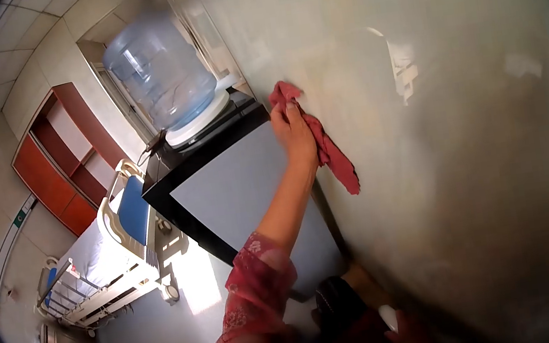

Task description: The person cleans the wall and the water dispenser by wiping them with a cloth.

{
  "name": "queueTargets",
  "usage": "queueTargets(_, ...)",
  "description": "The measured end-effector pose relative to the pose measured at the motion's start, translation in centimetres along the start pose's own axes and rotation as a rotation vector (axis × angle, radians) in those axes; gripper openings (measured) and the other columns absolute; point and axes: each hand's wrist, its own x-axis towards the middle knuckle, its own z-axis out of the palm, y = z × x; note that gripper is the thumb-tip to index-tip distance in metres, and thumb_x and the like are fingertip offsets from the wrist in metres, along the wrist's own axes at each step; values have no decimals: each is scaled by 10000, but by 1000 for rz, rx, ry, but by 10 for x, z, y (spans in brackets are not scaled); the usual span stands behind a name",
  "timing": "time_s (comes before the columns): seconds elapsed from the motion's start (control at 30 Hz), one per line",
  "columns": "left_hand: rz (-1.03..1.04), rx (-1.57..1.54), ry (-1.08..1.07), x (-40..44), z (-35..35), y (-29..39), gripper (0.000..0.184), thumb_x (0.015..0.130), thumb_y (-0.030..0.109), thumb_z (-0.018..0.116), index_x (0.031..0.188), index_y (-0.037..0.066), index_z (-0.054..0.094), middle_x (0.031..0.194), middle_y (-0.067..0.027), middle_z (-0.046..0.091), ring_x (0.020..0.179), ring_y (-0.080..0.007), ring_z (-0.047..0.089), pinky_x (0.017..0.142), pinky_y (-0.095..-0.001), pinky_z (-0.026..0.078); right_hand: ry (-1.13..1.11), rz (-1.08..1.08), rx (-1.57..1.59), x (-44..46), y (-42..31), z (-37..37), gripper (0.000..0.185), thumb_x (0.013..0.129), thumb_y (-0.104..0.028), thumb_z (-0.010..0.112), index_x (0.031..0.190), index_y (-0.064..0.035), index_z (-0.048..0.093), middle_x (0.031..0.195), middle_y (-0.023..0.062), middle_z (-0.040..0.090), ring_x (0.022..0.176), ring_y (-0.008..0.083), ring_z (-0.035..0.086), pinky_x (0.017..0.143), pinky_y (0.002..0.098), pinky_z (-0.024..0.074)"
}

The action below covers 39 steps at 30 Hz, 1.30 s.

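Observation:
My left hand point(292, 132) is closed around a dark red cloth point(334, 156), pressing it to the pale wall point(361, 89). A bunched end of the cloth sticks out above my fingers, and a longer tail hangs down along the wall. Right beside the hand stands a water dispenser point(242, 190) with a black frame and a grey side panel. A clear blue water bottle point(159, 72) sits upside down on its top. My right hand does not show; the bottom edge of the view is dark and blurred.
Left of the dispenser is a hospital bed point(110, 223) with white rails, a blue panel and wheels. A red-brown cabinet point(63, 166) stands against the far wall. A dark object point(339, 306) and a small white item point(388, 318) are low by the wall.

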Motion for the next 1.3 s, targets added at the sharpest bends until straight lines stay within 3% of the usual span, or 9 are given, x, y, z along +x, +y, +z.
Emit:
queueTargets(0.2, -280, -148, -12, 26, 19, 70, 318, 1052, 263, 520, 1242, 13, 567, 1149, -82, 599, 1020, -166, 567, 914, -314, 486, -28, 13, -15, 14, 26, 22, 644, 962, -399, 618, 1442, 4, 470, 1251, 301, 618, 1102, 483, 608, 911, 534, 497)
queueTargets(0.4, 160, -8, -160, 38, 59, 205, 280, 1024, 190, 493, 1152, -43, 580, 1056, -156, 602, 994, -240, 563, 891, -369, 461, -83, 75, 80, -3, -12, -11, 619, 952, -380, 612, 1420, 4, 482, 1237, 306, 616, 1090, 497, 598, 896, 549, 492)
queueTargets(0.67, 1799, -214, -1, -21, 142, 306, 229, 954, 89, 645, 1166, 0, 644, 1078, -194, 630, 970, -334, 594, 801, -378, 493, 162, -242, 54, 15, 33, 30, 586, 925, -376, 620, 1356, 4, 503, 1208, 307, 603, 1056, 512, 582, 852, 554, 492)
queueTargets(0.73, 1926, 96, -929, -39, 86, 366, 263, 922, 79, 690, 1172, 11, 648, 1076, -206, 629, 941, -312, 607, 752, -354, 510, 77, -146, 102, 6, 17, 11, 580, 916, -369, 622, 1351, -2, 507, 1226, 314, 596, 1055, 520, 579, 847, 555, 491)
queueTargets(0.77, 2196, -546, -301, -34, 135, 361, 250, 939, 113, 684, 1167, 15, 649, 1084, -201, 633, 952, -292, 605, 765, -346, 513, 44, -112, 103, 4, 12, 7, 581, 915, -369, 624, 1350, -2, 506, 1226, 314, 596, 1057, 520, 579, 849, 556, 491)
queueTargets(1.07, 1132, 202, 66, 131, 106, 298, 216, 951, 101, 628, 1152, 29, 656, 1036, -224, 645, 972, -367, 625, 878, -436, 499, 0, -49, 83, 4, 2, 3, 592, 901, -369, 643, 1344, -2, 503, 1229, 313, 597, 1070, 520, 579, 867, 560, 487)
queueTargets(1.17, 722, 177, 77, 148, 81, 233, 461, 941, 384, 606, 1119, -32, 697, 961, -148, 700, 857, -244, 623, 811, -363, 488, 2, -33, 84, 1, 3, 6, 596, 897, -370, 650, 1342, -2, 502, 1230, 313, 597, 1074, 520, 579, 873, 561, 486)
queueTargets(1.2, 656, 195, 178, 159, 81, 203, 535, 939, 444, 529, 1156, -22, 675, 1143, -263, 633, 1066, -424, 605, 947, -462, 475, 6, -29, 85, 1, 3, 7, 597, 896, -370, 652, 1341, -2, 501, 1230, 313, 597, 1075, 520, 579, 875, 561, 485)
queueTargets(1.3, 554, 183, 197, 141, 62, 153, 436, 967, 338, 571, 1150, -48, 658, 934, -127, 675, 856, -218, 598, 806, -363, 481, 8, -15, 79, -1, 2, 7, 601, 891, -370, 659, 1339, -2, 500, 1231, 313, 597, 1080, 521, 579, 880, 562, 484)
